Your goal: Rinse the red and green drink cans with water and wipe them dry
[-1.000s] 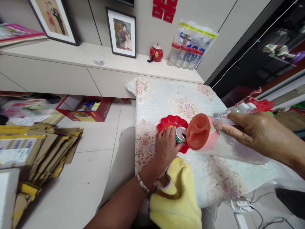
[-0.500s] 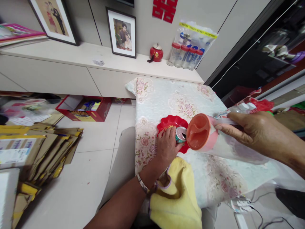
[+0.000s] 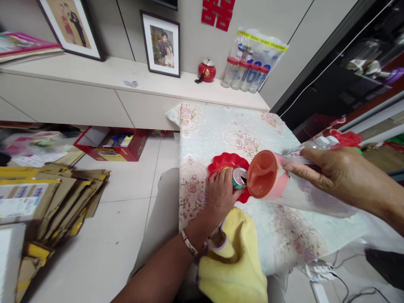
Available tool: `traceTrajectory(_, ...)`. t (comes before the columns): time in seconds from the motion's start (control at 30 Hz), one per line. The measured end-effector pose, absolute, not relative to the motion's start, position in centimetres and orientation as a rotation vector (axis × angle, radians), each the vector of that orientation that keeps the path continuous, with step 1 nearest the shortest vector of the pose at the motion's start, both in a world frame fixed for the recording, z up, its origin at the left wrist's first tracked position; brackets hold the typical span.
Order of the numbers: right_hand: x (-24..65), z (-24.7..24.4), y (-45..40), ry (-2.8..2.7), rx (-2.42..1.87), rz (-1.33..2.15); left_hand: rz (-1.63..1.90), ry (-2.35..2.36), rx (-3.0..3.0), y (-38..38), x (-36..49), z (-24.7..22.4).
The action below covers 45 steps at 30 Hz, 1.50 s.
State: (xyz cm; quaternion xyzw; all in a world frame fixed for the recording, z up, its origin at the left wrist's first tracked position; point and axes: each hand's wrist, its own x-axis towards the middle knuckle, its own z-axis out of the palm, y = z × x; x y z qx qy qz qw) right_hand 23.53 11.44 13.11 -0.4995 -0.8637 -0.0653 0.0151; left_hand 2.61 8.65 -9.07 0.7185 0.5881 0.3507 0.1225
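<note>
My left hand (image 3: 223, 190) is wrapped round a green drink can (image 3: 240, 178), whose opened silver top leans toward the right. Beneath the can lies a red scalloped plate (image 3: 225, 160) on the table. My right hand (image 3: 331, 170) grips the handle of a clear plastic pitcher (image 3: 303, 194) with an orange-pink lid (image 3: 262, 174). The pitcher is tipped on its side, lid end to the left, its spout edge right beside the can's opening. Whether liquid is flowing between them I cannot tell. A yellow cloth (image 3: 236, 261) hangs over the table's near edge below my left wrist.
A flowered tablecloth (image 3: 217, 126) covers the table. Behind it, a white cabinet (image 3: 104, 71) carries picture frames, a red jar (image 3: 207, 70) and several glass jars. White-capped bottles (image 3: 322, 143) stand beyond my right hand. Flattened cardboard (image 3: 63, 198) and a red box (image 3: 116, 145) lie at left.
</note>
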Motion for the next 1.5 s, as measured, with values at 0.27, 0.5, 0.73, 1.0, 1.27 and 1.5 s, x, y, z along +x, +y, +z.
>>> traceTrajectory(0.27, 23.2, 13.2, 11.4, -2.678, -1.561, -0.193, 1.039, 1.727, 2.11, 8.7, 2.6, -9.2)
traceTrajectory(0.5, 23.6, 13.0, 11.8, -2.712, -1.432, -0.313, 1.056, 1.725, 2.11, 8.7, 2.7, -9.3)
traceTrajectory(0.73, 23.6, 13.1, 11.8, -2.73, -1.466, -0.313, 1.057, 1.721, 2.113, 8.7, 2.7, -9.4)
traceTrajectory(1.0, 23.2, 13.3, 12.1, -2.74, -1.477, -0.28, 1.056, 1.723, 2.12, 8.7, 2.6, -9.4)
traceTrajectory(1.27, 22.7, 13.5, 12.2, -2.714, -1.527, -0.233, 1.071, 1.715, 2.108, 8.7, 2.7, -9.4)
traceTrajectory(1.5, 22.2, 13.8, 12.2, -2.71, -1.608, -0.182, 1.069, 1.721, 2.115, 8.7, 2.7, -9.4)
